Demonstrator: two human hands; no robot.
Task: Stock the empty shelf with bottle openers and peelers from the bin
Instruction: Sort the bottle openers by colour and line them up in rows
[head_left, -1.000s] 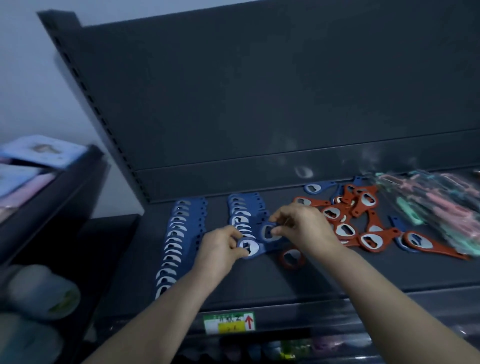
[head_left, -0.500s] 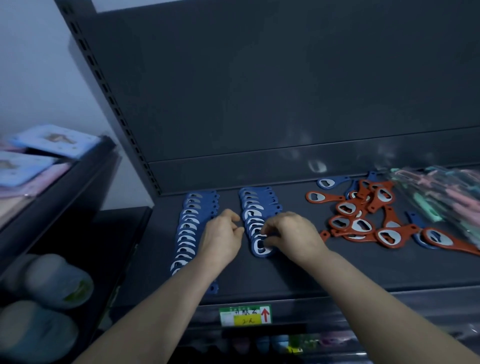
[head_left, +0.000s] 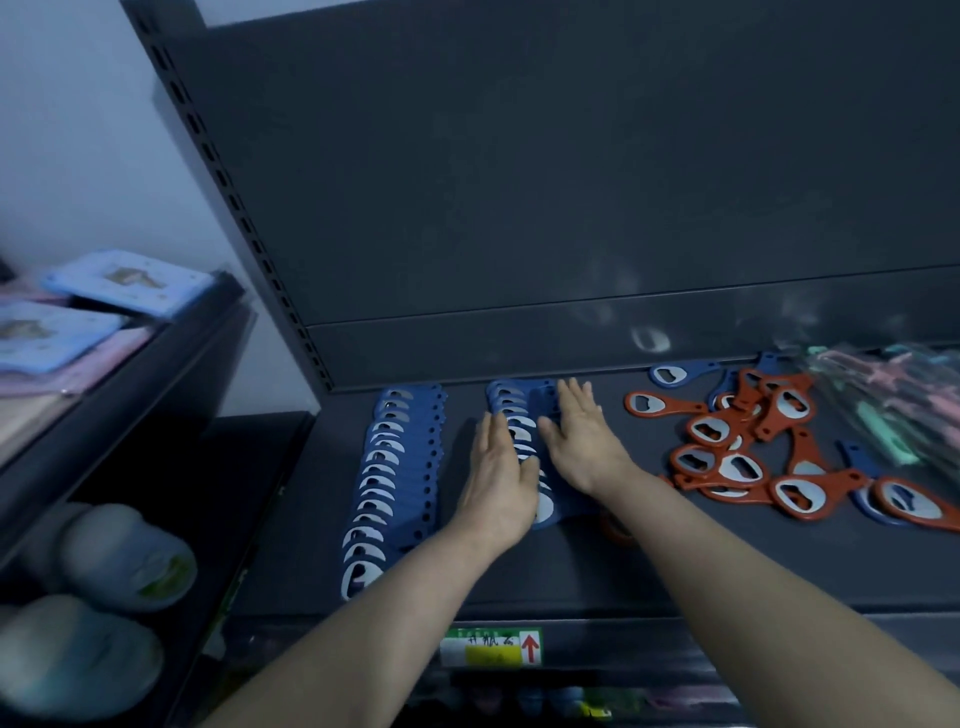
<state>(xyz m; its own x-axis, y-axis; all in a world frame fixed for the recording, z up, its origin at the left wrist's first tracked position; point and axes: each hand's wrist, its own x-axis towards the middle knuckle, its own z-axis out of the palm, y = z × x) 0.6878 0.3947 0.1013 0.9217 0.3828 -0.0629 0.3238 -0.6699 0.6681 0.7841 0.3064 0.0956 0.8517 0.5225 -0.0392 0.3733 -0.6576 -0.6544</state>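
Note:
Two overlapping rows of blue bottle openers lie on the dark shelf (head_left: 675, 566): the left row (head_left: 395, 478) runs front to back, the second row (head_left: 519, 415) lies beside it. My left hand (head_left: 501, 478) lies flat with straight fingers along the second row's left side. My right hand (head_left: 579, 441) lies flat with spread fingers on its right side, covering part of it. A loose pile of orange and blue openers (head_left: 748, 457) spreads to the right. Pink and mint peelers in clear packs (head_left: 893, 395) lie at the far right.
A price label with a red arrow (head_left: 491, 647) sits on the shelf's front edge. The slotted upright (head_left: 234, 208) stands at the left. A neighbouring rack at the left holds blue flat packs (head_left: 124, 280) and rounded pale items (head_left: 124, 561) below.
Both hands held single blue openers at the second row's front end. Now they have let go, opened flat and slid farther back along both sides of that row.

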